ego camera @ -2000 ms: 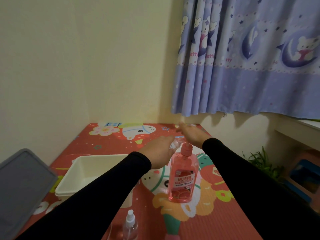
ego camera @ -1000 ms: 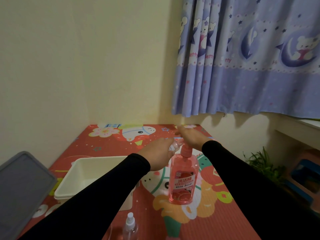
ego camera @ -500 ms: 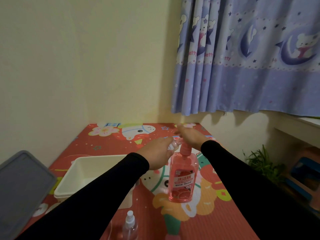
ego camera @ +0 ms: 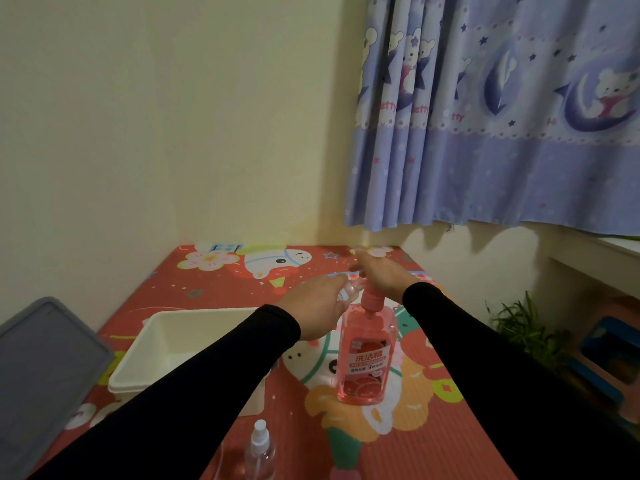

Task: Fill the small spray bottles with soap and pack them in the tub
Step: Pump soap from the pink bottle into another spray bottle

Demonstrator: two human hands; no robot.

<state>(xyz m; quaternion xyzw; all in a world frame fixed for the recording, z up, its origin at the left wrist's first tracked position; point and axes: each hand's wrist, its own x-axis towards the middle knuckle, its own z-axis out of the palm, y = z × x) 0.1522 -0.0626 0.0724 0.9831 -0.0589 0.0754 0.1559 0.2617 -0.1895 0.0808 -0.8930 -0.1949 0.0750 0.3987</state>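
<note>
A small clear spray bottle (ego camera: 348, 292) is gripped in the closed left hand (ego camera: 317, 308) beside the pump of the pink dish soap bottle (ego camera: 366, 355). The pump is pressed by the flat right hand (ego camera: 382, 277). The white tub (ego camera: 156, 344) is set left.

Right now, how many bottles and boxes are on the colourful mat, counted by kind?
Big pink soap bottle: 1
Small clear spray bottles: 2, one standing near the front edge, one held in the left hand
White tub: 1
Grey lid, at the mat's left edge: 1
Total: 5
</note>
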